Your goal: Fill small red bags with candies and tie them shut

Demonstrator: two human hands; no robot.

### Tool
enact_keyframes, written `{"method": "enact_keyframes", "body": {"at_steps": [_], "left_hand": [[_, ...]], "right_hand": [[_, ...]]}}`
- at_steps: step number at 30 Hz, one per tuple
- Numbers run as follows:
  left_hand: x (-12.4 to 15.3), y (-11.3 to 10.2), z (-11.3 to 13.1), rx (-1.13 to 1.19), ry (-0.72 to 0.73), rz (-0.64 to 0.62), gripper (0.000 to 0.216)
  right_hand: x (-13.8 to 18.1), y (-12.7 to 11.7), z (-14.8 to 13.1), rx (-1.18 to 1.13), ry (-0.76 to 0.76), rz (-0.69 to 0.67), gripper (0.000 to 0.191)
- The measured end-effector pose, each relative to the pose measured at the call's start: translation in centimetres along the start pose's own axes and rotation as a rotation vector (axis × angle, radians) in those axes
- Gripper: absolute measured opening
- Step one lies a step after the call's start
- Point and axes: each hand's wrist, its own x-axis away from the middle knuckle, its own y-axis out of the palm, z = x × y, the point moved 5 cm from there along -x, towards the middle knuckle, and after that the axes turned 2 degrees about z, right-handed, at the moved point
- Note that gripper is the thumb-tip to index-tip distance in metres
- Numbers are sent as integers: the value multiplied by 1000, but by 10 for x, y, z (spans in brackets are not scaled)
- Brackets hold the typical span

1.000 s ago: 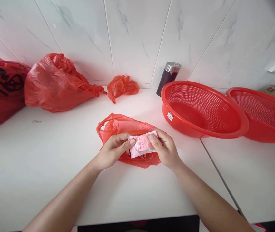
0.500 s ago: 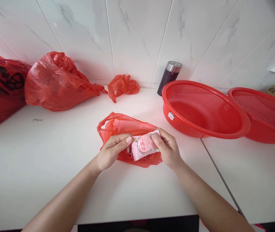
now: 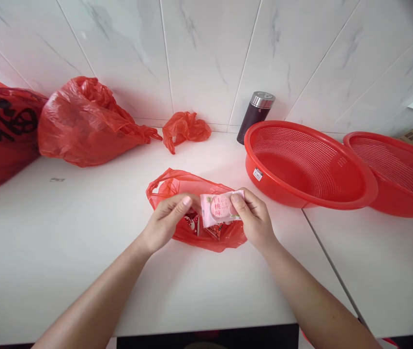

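My right hand (image 3: 257,215) pinches a small pink snack packet (image 3: 218,209) by its right end, thumb on the printed front. The packet is held above an open red plastic bag (image 3: 224,245) on the white tabletop. Beside the packet's left end is my left hand (image 3: 162,220), its thumb lifted clear and its fingers stretched toward the packet's edge; the fingertips are partly hidden. Inside the bag, below the packet, lie a dark red and white wrapper (image 3: 192,224) and another red patterned wrapper (image 3: 216,230).
Along the tiled wall stand a large red bag with black lettering (image 3: 3,131), a full tied red bag (image 3: 83,126), a crumpled red bag (image 3: 186,130) and a dark flask (image 3: 255,116). Two red perforated baskets, one nearer (image 3: 311,201) and one farther (image 3: 402,206), fill the right side.
My left thumb has come off the packet, which my right hand still holds. The packet has shifted slightly right and up, showing more of the wrappers in the bag.
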Motion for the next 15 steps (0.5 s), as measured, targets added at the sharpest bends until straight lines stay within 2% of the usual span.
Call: {"method": "enact_keyframes", "body": {"at_steps": [2,4,6,8,11,15], "left_hand": [[-3,-13,2,7,46,133,31],[-5,-23,4,-13,58,239,27],[-5,-25,4,-86,45,253,25],[-5,-19,4,-214,30,201,24],[-4,-6,0,-451,26,74,24],[-3,4,-8,-720,67,-96,24]], "right_hand": [[-3,-1,10,32,79,2,26],[-5,-1,17,188,105,-12,21],[-6,-1,19,433,77,-14,28],[-7,-2,19,623,52,-20,39],[-7,-6,15,691,38,-89,40],[-3,-6,12,662,68,-410,18]]}}
